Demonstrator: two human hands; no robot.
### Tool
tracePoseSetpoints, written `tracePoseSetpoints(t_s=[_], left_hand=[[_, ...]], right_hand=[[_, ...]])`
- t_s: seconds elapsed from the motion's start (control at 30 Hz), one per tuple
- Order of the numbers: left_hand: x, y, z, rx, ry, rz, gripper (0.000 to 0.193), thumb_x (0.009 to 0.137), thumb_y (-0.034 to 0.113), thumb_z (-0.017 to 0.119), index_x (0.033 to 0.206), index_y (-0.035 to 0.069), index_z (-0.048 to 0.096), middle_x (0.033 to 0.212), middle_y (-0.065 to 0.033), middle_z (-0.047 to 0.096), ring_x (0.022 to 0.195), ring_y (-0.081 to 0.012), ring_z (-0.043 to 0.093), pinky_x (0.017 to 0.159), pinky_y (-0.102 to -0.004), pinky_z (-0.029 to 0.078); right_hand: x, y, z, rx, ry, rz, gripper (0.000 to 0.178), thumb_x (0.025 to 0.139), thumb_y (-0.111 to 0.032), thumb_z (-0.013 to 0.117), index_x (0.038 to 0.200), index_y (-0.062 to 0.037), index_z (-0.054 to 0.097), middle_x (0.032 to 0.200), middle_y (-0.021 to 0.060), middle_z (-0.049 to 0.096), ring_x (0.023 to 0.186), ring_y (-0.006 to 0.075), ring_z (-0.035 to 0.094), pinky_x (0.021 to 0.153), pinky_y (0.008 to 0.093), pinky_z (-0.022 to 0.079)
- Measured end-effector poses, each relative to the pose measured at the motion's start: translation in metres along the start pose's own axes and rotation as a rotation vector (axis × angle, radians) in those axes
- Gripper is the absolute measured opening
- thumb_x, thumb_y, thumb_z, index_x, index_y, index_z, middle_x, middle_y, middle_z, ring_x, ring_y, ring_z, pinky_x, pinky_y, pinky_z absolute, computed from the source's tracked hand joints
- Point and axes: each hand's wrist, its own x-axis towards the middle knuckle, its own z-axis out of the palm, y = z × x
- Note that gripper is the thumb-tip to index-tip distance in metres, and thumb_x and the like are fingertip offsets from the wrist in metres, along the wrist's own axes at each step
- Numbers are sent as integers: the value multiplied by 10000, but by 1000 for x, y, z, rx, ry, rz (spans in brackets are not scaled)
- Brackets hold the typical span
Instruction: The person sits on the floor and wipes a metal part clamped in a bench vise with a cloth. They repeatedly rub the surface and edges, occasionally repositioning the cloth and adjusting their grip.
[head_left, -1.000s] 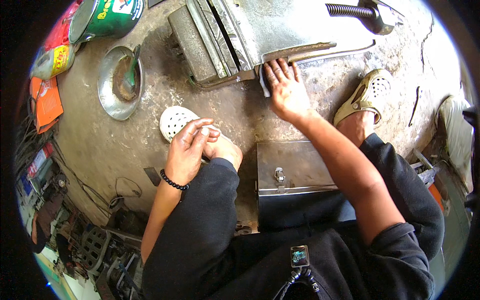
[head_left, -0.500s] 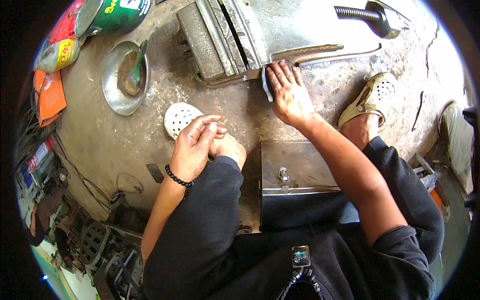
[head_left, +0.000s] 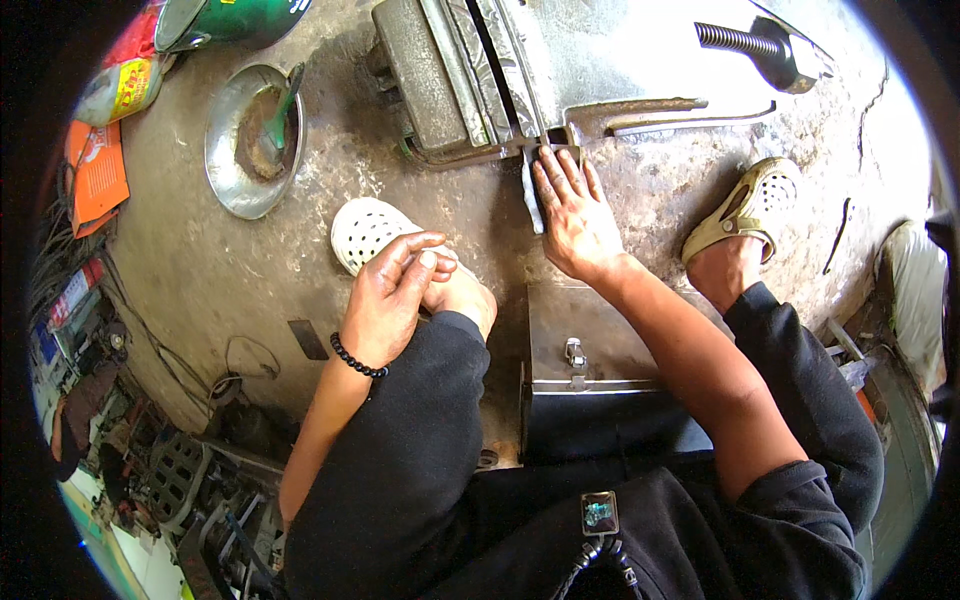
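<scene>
A large grey metal vise (head_left: pixel 435 85) lies on the floor ahead of me. My right hand (head_left: pixel 575 215) reaches to its near edge, fingers stretched out and pressing on a thin folded pale sheet (head_left: pixel 532 195). Whether this is cloth or abrasive paper I cannot tell; most of it is under the palm, and the thumb is hidden. My left hand (head_left: pixel 390 300) rests by my left knee, its fingers loosely curled toward the thumb. Nothing shows in it, and a black bead bracelet (head_left: pixel 358 360) circles that wrist.
A metal bowl (head_left: pixel 222 150) with a green-handled brush (head_left: pixel 278 125) stands at far left, near a green can (head_left: pixel 235 22) and an orange box (head_left: pixel 97 175). A metal case (head_left: pixel 600 330) sits between my legs. The vise's threaded screw (head_left: pixel 740 38) points right. Cables and scrap crowd the lower left.
My right hand has slid slightly toward me along the vise's near edge, and more of the pale sheet shows. My left hand stays put. The view has shifted a little.
</scene>
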Motion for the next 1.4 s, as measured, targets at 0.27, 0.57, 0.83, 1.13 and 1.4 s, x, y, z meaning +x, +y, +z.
tracePoseSetpoints(t_s=[0.27,0.57,0.83,1.13,1.4], left_hand=[[-2,2,0,7,13,-6,262,1035,157,531,1213,-20,608,979,-88,699,943,-135,667,883,-285,525],[-2,-1,-2,9,6,3,254,1034,153,534,1203,-19,612,984,-87,700,939,-130,664,881,-283,523],[0,-1,0,-39,-6,30,249,1031,149,539,1200,-17,613,999,-85,698,930,-131,667,872,-282,530],[0,-1,0,-19,-47,34,299,1043,202,524,1217,-29,597,1003,-101,694,977,-157,656,910,-308,514],[-3,-1,-2,-16,-15,-7,284,1038,185,530,1225,-17,601,999,-88,696,951,-149,653,905,-306,511]], right_hand=[[-17,13,6,-21,-96,1,716,853,-182,514,1519,2,326,1624,167,239,1511,362,185,1211,591,79],[-35,17,-15,24,-1,-15,727,796,-60,537,1500,-4,367,1593,179,306,1490,369,240,1213,549,150],[-4,13,-16,2,251,-107,674,835,-53,481,1497,0,369,1585,179,316,1487,369,239,1208,561,156],[-1,12,2,-52,216,-78,694,859,-118,480,1528,-17,323,1630,149,233,1507,381,186,1210,589,91],[1,7,-1,10,215,-71,699,876,-117,464,1539,2,278,1620,174,245,1503,391,192,1206,594,82]])
